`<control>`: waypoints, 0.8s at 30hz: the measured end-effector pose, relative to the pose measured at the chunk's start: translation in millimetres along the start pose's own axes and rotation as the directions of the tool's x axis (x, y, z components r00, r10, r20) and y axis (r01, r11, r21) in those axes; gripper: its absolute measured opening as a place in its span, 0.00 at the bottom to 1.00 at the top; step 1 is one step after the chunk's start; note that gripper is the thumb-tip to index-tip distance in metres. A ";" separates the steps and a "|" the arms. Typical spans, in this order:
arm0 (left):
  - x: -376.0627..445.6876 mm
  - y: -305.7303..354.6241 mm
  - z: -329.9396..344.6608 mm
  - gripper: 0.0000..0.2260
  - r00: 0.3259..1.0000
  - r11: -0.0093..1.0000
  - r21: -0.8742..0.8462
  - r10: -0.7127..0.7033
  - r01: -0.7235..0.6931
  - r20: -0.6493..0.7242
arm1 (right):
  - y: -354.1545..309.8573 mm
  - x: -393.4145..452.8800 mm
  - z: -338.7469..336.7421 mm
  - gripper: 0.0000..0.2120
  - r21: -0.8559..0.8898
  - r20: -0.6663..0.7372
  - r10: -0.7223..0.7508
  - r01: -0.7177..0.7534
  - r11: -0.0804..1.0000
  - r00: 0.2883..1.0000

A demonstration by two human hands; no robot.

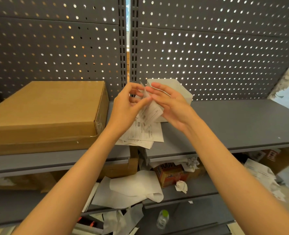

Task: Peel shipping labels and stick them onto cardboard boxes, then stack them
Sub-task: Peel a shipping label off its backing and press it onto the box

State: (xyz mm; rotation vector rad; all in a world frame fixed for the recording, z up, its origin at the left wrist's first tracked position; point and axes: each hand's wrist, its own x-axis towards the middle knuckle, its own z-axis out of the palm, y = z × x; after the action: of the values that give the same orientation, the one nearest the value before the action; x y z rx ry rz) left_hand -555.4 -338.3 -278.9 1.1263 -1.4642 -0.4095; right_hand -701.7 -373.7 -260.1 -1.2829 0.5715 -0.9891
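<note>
Between my fingertips I hold a white printed paper shipping label (151, 110), raised and hanging curled, its upper end pinched between my left hand (128, 102) and right hand (167, 100). Just below my fingers, more white printed label sheets (146, 134) lie loosely fanned. Beside my left fingers sits a flat, closed brown cardboard box (45, 112), atop a second.

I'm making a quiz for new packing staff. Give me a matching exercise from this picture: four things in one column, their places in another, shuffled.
Things:
1. cardboard box
2. label
3. water bottle
4. loose labels

Places:
A. lowest shelf
B. between both hands
C. top shelf, left
D. flat on the top shelf under the hands

Pairs: 1-C, 2-B, 3-A, 4-D
</note>
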 end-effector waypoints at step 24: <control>-12.6 -10.8 16.5 0.07 0.863 0.707 -0.503 -0.463 0.497 0.201 | 26.5 -0.8 4.4 0.22 0.205 -0.030 0.184 -0.174 0.963 0.982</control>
State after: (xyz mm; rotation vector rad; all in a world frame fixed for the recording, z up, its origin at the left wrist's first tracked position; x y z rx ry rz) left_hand -567.9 -338.9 -298.7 1.0142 -0.9746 -1.1648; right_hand -690.9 -371.3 -284.6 -1.0108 0.5979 -0.9044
